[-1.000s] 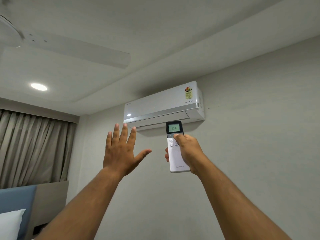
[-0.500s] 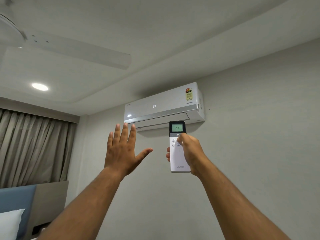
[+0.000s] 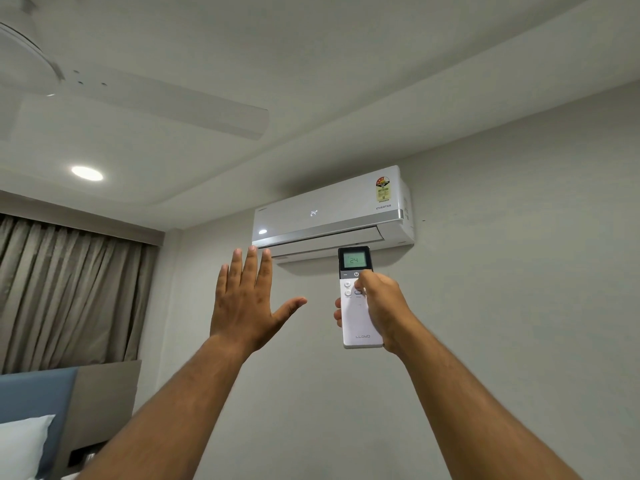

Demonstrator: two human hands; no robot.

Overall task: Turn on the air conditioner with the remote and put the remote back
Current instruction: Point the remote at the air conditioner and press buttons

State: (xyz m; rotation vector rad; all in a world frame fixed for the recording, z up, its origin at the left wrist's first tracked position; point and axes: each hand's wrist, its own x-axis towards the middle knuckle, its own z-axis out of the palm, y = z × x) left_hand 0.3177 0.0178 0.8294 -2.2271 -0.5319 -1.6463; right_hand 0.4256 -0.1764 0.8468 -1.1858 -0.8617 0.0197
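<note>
Right hand (image 3: 377, 306) raised at arm's length, closed around the lower half of the remote (image 3: 358, 299); thumb lies across the button area just under the power key, fingertips wrap round the left edge. Remote held upright, white body with a dark top section, its green screen reading 24, brand lettering near the bottom end. Its top overlaps the lower edge of the air conditioner (image 3: 332, 213) in the head view, though the two are apart. Left hand (image 3: 247, 303) fully open and holding nothing: four fingers straight up and close together, thumb spread out toward the remote, back of the hand toward the camera, fingertips level with the unit's underside. Air conditioner mounted high on the grey wall (image 3: 502, 306), white casing, front panel showing 24°, a yellow-and-red label (image 3: 382, 188) at its right end, the word INVERTER below it. Ceiling fan (image 3: 156, 102) at upper left, one blade reaching toward the centre. Round ceiling light (image 3: 87, 173) lit. Grey-brown curtain (image 3: 69, 289) at left. Blue headboard (image 3: 34, 396) and white pillow (image 3: 20, 445) at lower left.
</note>
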